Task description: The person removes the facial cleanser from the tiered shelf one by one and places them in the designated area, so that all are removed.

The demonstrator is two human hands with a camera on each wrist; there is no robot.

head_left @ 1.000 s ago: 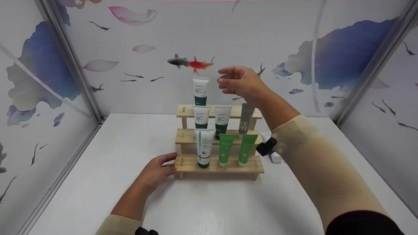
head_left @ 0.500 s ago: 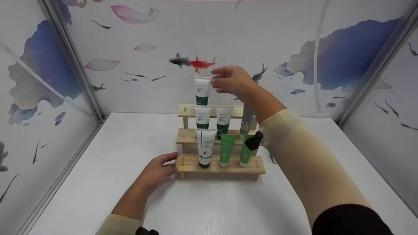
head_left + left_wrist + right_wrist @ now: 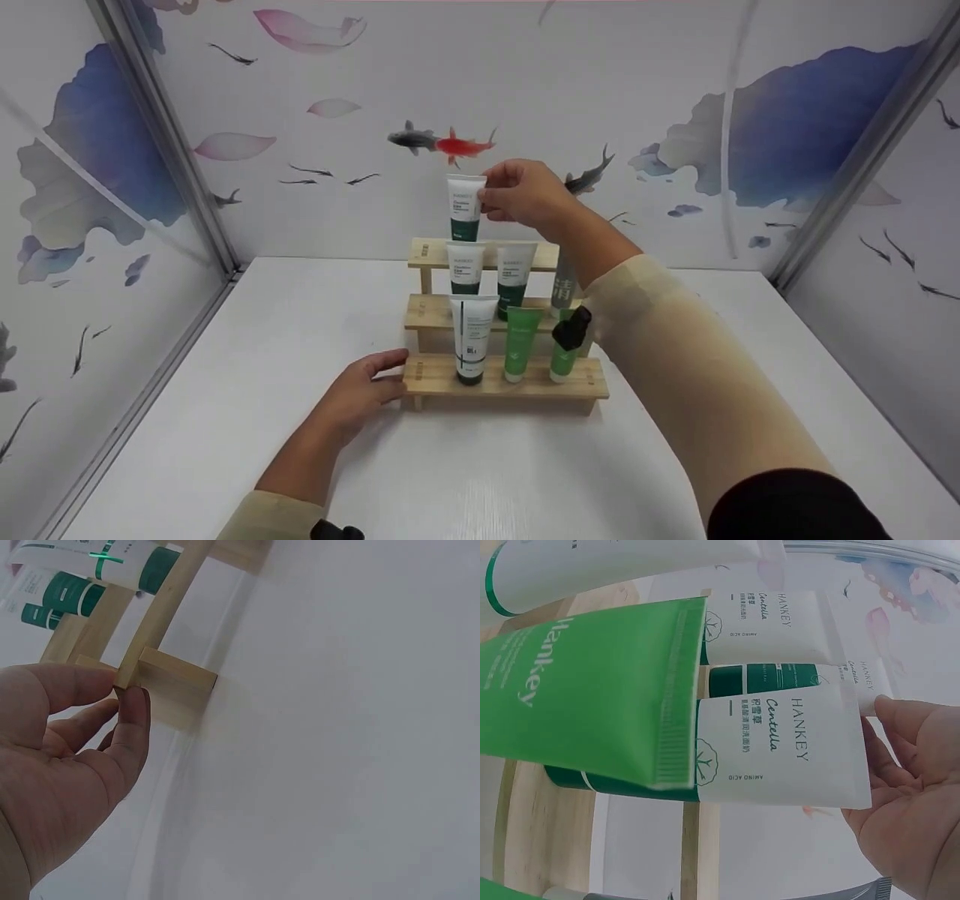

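A three-step wooden display rack [image 3: 435,386] stands on the white table with tubes upright on its steps. My left hand [image 3: 356,401] pinches the left end of the lowest step between thumb and fingers, plain in the left wrist view, where the hand [image 3: 82,742] meets the wood. At the top step, my right hand [image 3: 529,193] pinches the side of a white and dark green tube [image 3: 464,206] near its crimped end. In the right wrist view the thumb of that hand [image 3: 922,780] lies against the tube's edge; its other fingers are partly hidden.
Two similar white-green tubes [image 3: 513,277] and a grey tube [image 3: 563,289] stand on the middle step. Below are a white tube [image 3: 472,341] and two green tubes [image 3: 520,341]. My right forearm passes close to the grey tube and the right green one. A printed wall [image 3: 637,75] rises behind.
My right hand has moved left and slightly down from beside the top tube, and its fingers now pinch that tube. The left hand has stayed at the rack's end.
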